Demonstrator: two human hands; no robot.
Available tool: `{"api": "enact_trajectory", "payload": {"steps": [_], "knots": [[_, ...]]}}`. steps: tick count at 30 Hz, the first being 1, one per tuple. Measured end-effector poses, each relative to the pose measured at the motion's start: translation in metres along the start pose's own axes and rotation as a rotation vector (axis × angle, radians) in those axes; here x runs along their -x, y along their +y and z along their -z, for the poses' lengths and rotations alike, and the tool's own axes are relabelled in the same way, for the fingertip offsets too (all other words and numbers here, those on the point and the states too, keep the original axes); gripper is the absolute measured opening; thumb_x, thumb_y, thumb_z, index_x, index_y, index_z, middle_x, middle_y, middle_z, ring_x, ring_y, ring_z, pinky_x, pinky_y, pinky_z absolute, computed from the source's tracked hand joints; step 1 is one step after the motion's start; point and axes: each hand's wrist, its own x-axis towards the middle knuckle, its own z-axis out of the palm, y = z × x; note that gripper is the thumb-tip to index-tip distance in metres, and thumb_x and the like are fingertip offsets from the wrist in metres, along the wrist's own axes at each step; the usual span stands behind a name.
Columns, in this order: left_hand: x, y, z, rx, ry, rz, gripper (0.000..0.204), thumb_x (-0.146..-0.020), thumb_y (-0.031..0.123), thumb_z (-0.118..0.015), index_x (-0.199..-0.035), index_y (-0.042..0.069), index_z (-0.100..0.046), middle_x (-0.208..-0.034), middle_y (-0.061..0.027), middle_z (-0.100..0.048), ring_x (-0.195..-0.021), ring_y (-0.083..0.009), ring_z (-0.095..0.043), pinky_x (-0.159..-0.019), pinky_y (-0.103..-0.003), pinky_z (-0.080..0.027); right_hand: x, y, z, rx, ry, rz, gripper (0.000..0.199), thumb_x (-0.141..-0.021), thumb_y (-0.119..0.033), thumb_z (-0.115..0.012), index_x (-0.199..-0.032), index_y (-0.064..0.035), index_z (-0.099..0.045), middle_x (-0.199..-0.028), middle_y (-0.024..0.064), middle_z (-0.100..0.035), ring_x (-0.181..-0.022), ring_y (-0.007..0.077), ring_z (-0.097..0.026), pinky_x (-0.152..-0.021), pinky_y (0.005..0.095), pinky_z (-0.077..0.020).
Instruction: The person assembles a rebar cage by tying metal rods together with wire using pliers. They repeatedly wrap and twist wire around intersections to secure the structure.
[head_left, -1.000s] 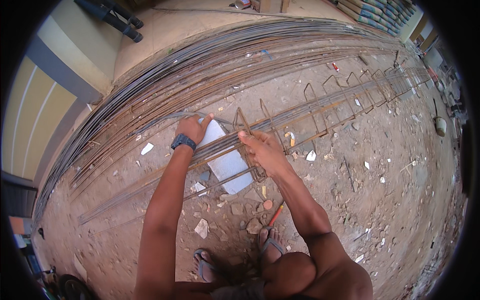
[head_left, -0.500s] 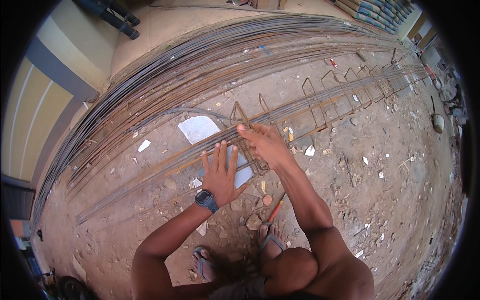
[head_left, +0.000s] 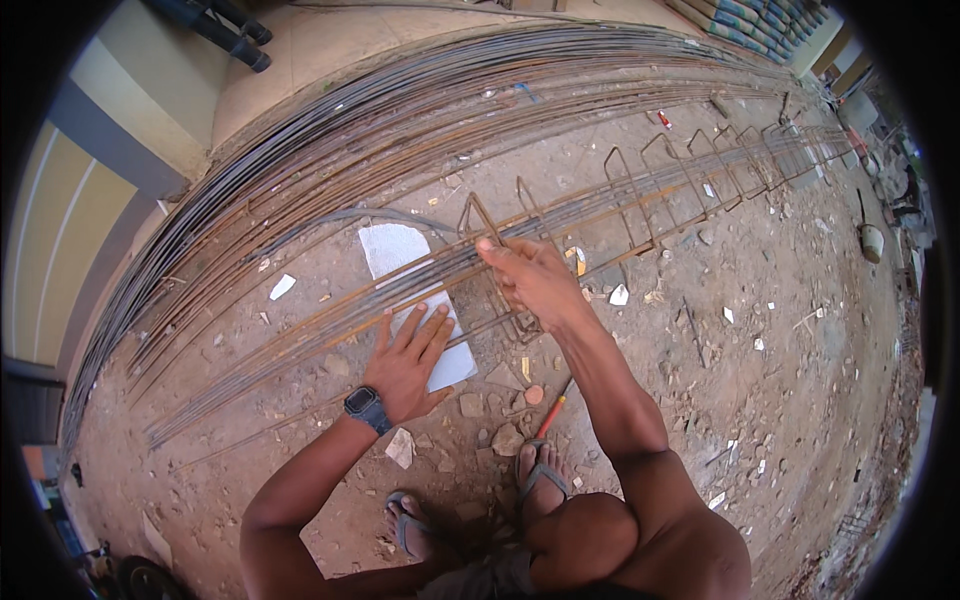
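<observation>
A bundle of long steel rebars (head_left: 385,292) runs from the lower left to the upper right, with bent wire-like stirrups around it. My right hand (head_left: 537,284) is closed on the nearest stirrup (head_left: 474,212), its thumb over the upper bars; part of the grip is hidden behind the fingers. To the left, my left hand (head_left: 405,370), with a dark watch at the wrist, has its fingers spread flat over the lower bars and holds nothing. Under those bars lies a pale flat tile piece (head_left: 455,366), partly covered by this hand.
More rebars (head_left: 330,130) lie in a long curved row beyond. Further stirrups (head_left: 628,190) stand along the bundle to the right. A red-handled tool (head_left: 551,417) rests near my right foot. Stones and broken tile litter the dirt; stacked sacks (head_left: 745,35) are at the far right.
My left hand has slid left and slightly nearer along the bars, away from the stirrup, uncovering more of the tile piece. My right hand stays on the stirrup, hardly moved.
</observation>
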Motion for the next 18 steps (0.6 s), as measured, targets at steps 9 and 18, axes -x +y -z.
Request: {"api": "enact_trajectory", "payload": {"steps": [9,18], "knots": [[-0.005,-0.006,-0.003,0.083,0.102,0.037,0.104,-0.069,0.062,-0.079,-0.151,0.01,-0.043,-0.159,-0.0136,-0.036,-0.145,-0.0319,-0.035,-0.119,-0.063,-0.019,0.004,-0.004,-0.011,-0.086,-0.038,-0.005,0.036,-0.093,-0.038,-0.074,-0.09,-0.0053,-0.06,-0.061,-0.009,-0.041,-0.049,0.0014,-0.034,-0.043,0.0225,-0.022],[-0.023,0.024,0.002,0.066,0.267,0.163,0.098,-0.07,0.07,-0.075,-0.142,0.008,-0.053,-0.146,-0.0154,-0.049,-0.134,-0.0336,-0.046,-0.11,-0.062,-0.029,0.009,-0.01,-0.014,-0.084,-0.021,-0.035,0.031,-0.096,-0.036,-0.07,-0.082,-0.0107,-0.059,-0.062,-0.0072,-0.045,-0.048,0.0024,-0.037,-0.042,0.022,-0.0255]]}}
